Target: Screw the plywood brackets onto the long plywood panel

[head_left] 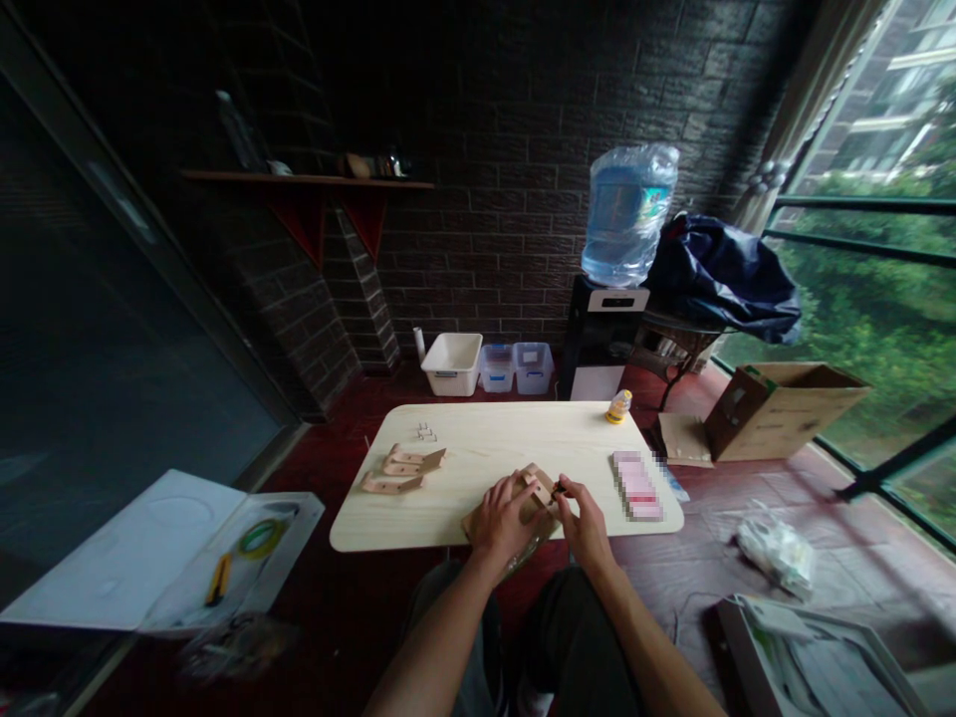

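Near the table's front edge my left hand (pixel 502 520) is closed over a light-brown wooden piece (pixel 536 484), its fingers pressing it down. Under that hand lies a brownish flat thing (pixel 472 522) with a shiny, plastic-like covering; its kind is hard to make out. My right hand (pixel 586 523) pinches a small dark tool (pixel 557 489) against the wooden piece's right side. Most of the tool is hidden by fingers. Several bent wooden pieces with holes (pixel 395 484) lie at the left of the table (pixel 478 428), and several small metal screws or pegs (pixel 426 432) lie behind them.
A small yellow-capped clear bottle (pixel 617 407) stands at the table's back right corner. A blurred pink item (pixel 636 486) lies at the right. On the floor are an open white case (pixel 284 518) left, a cardboard box (pixel 777 413) right, and plastic bins (pixel 453 363) behind.
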`<action>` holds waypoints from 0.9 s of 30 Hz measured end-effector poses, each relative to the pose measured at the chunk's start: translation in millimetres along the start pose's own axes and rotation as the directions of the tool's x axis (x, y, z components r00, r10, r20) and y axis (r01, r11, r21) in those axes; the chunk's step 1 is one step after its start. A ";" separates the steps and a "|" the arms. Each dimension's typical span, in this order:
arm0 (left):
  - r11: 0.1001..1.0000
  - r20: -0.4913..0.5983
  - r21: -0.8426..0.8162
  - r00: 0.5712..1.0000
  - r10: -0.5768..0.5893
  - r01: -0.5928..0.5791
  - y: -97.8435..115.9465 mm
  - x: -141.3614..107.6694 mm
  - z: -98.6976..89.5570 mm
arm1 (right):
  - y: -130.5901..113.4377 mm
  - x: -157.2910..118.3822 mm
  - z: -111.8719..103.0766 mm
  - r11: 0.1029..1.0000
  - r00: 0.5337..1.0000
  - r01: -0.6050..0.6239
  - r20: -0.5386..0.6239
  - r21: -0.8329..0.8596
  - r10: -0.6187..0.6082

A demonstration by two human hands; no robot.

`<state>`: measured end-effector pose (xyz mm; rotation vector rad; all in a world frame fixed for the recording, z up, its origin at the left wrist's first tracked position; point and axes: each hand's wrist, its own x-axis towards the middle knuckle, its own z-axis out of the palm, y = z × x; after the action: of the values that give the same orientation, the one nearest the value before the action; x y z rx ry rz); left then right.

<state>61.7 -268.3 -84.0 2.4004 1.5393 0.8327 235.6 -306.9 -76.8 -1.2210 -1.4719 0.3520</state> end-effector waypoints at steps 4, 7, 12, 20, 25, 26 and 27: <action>1.000 0.010 0.009 1.000 -0.020 0.020 0.5 0.0 0.5 | 1.1 -3.9 1.7 0.998 0.998 -0.061 0.038 0.032 0.059; 1.000 0.015 0.014 1.000 -0.023 0.023 0.4 -0.1 0.4 | 0.0 -4.9 1.8 0.996 0.996 -0.075 0.059 0.053 0.072; 1.000 -0.004 0.001 1.000 -0.004 0.004 0.0 -0.2 0.2 | 2.5 -0.2 1.7 1.000 1.000 -0.019 0.004 0.006 0.019; 1.000 0.003 0.005 1.000 -0.008 0.008 -0.1 -0.7 0.1 | 5.3 -4.0 1.6 0.999 0.999 -0.041 0.006 0.022 0.041; 1.000 -0.001 0.006 1.000 -0.016 0.016 0.5 -0.3 -0.4 | 4.6 -5.3 0.0 0.997 0.997 -0.065 0.044 0.032 0.064; 1.000 0.003 0.006 1.000 -0.015 0.015 0.5 -0.2 -0.8 | 5.1 -4.7 0.1 0.998 0.997 -0.059 0.040 0.031 0.058; 1.000 0.009 0.006 1.000 -0.012 0.012 0.4 0.0 -1.5 | 5.7 -4.1 0.4 0.998 0.998 -0.050 0.033 0.027 0.049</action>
<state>61.2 -268.7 -82.6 2.3927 1.5533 0.8147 237.3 -307.7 -83.6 -1.2367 -1.4616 0.4261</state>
